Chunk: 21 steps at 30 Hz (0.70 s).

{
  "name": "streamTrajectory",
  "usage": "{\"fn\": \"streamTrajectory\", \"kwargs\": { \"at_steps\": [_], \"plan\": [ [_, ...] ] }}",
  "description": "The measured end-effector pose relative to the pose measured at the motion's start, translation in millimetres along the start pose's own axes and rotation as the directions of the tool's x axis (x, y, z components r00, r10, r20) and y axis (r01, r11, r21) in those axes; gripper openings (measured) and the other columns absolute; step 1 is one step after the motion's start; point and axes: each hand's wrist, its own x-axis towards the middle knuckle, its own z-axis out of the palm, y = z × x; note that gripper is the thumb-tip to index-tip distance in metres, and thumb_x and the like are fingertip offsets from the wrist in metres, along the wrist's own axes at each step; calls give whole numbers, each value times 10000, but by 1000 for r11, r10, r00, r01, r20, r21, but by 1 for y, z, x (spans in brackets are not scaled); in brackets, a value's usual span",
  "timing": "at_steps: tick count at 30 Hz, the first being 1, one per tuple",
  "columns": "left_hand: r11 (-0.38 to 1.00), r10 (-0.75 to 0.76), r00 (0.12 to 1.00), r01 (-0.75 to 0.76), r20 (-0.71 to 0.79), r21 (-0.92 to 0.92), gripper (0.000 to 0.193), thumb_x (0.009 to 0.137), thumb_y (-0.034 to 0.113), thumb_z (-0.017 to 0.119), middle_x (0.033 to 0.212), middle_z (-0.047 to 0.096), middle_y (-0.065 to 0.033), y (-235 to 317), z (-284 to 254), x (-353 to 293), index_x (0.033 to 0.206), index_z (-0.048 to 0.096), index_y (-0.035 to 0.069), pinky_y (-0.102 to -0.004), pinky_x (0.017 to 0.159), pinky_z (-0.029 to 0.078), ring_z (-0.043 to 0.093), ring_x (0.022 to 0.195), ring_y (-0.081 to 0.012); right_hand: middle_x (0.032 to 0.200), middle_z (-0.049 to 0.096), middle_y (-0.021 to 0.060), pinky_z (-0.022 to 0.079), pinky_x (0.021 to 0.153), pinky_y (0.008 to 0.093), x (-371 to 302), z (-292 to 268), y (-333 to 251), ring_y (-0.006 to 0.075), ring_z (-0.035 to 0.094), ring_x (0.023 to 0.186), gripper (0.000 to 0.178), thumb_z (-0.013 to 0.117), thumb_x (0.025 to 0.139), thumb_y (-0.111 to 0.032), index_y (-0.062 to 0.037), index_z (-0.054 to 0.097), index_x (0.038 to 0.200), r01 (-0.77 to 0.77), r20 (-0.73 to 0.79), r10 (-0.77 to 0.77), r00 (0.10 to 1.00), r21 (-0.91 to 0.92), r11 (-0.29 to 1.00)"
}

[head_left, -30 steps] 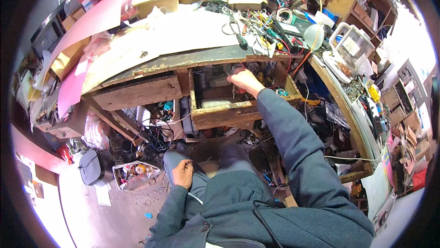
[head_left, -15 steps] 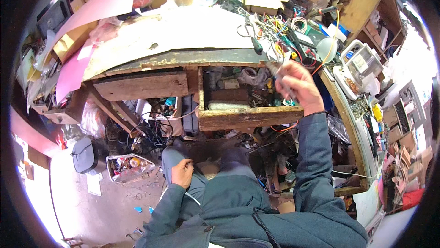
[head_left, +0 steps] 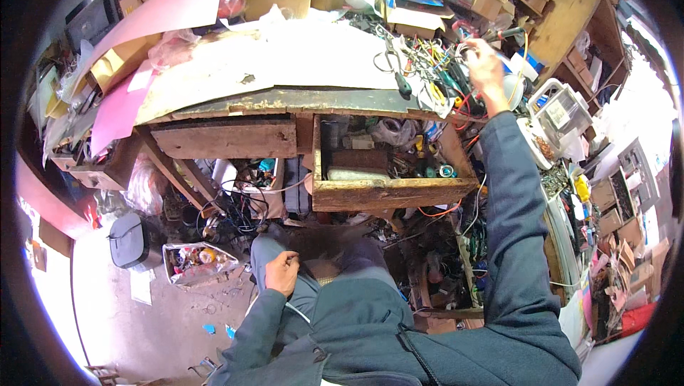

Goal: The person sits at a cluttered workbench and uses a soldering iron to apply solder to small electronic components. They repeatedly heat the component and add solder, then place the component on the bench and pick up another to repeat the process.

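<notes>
My right hand (head_left: 486,72) reaches over the back right of the workbench, into a heap of tools and wires. Its fingers are bent together beside a small red item (head_left: 464,28) and a dark-handled tool (head_left: 504,32); what they grip, if anything, is too blurred to make out. My left hand (head_left: 282,273) rests on my left thigh, fingers curled in, with nothing visible in it. Below the bench top a wooden drawer (head_left: 399,194) stands pulled out, filled with a plastic bag (head_left: 392,132), a teal-ringed roll (head_left: 447,171) and mixed small parts.
White sheets (head_left: 299,58) cover the bench top. Scissors (head_left: 401,83) and pliers lie among the tools. Clear plastic containers (head_left: 563,113) stand at the right. On the floor to the left are a dark bin (head_left: 128,242) and a box of odds and ends (head_left: 171,266).
My right hand has moved from above the drawer, where it held a blurred thin shiny thing, up and away to the tool heap. My left hand has stayed on my thigh.
</notes>
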Motion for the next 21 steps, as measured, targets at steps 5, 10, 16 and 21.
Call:
{"fn": "streamTrajectory", "kwargs": {
  "at_steps": [5,10,16,21],
  "plan": [
    [1000,-8,1000,8,-14,-14,171,891,142,647,712,687,-94,-3,-1,2,1003,702,24,-286,608,501,632,622,-126,1009,706,153,515,847,438,-11,35,-2,336,667,984,220,598,815,-186,-106,709,987,18,363,65,929,-219,975],
    [1000,10,999,-11,-48,-9,157,898,136,661,690,668,-68,-13,-3,-3,999,699,22,-272,588,490,604,622,-96,942,706,166,526,806,432,-16,52,-19,346,678,917,324,660,875,-386,-82,713,973,99,300,-34,953,-205,974],
    [989,-78,997,79,12,-122,184,888,130,670,729,679,-45,-6,-1,0,1029,697,13,-258,598,480,574,646,-70,957,669,194,503,842,436,-35,32,-44,376,638,943,234,670,826,-134,-47,658,1042,221,240,-200,950,-59,974],
    [983,-127,992,129,28,-128,208,881,143,671,739,688,-59,-6,-9,1,1034,694,4,-263,606,482,595,645,-80,991,668,174,520,812,410,-55,8,-128,357,653,926,227,649,828,-8,-37,653,1053,301,68,-310,948,116,946]
  ]
}}
